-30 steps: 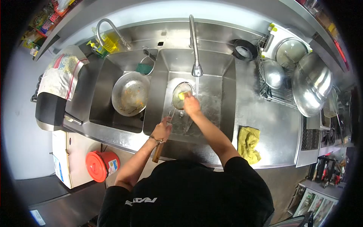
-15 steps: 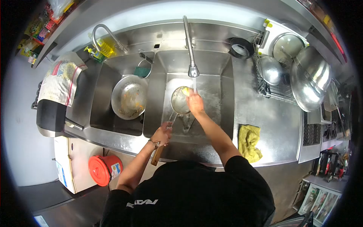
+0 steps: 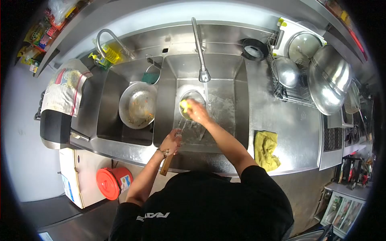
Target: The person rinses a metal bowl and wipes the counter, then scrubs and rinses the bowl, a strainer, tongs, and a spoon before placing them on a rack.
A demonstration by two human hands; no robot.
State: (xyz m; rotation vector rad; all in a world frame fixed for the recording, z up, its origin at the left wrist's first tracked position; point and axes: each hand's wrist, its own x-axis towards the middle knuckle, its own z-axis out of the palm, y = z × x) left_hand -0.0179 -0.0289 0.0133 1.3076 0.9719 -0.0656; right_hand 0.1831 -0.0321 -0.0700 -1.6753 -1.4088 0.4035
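Observation:
In the right basin of the steel sink [image 3: 241,102] lies a round, long-handled strainer [image 3: 198,95] with metal rods and a wooden grip [image 3: 165,165]. My left hand [image 3: 171,143] is closed around its handle near the basin's front edge. My right hand [image 3: 196,111], a little smeared by motion, presses a yellow sponge [image 3: 185,105] against the strainer's round head and covers part of it. Above them hangs the flexible faucet [image 3: 204,75], with water running down just beside the strainer. A flat, pale utensil [image 3: 202,132] lies on the basin floor, partly hidden by my right forearm.
A soiled metal pan [image 3: 138,105] rests in the left basin, near a green scouring pad [image 3: 150,77]. To the right are a yellow-green cloth [image 3: 265,149], a black pan [image 3: 255,50] and a dish rack [image 3: 293,98] with bowls and a lid. A red bucket [image 3: 114,182] stands below left.
My right hand has moved left and slightly down with the sponge across the strainer's head. The strainer has shifted slightly left, while my left hand keeps its hold.

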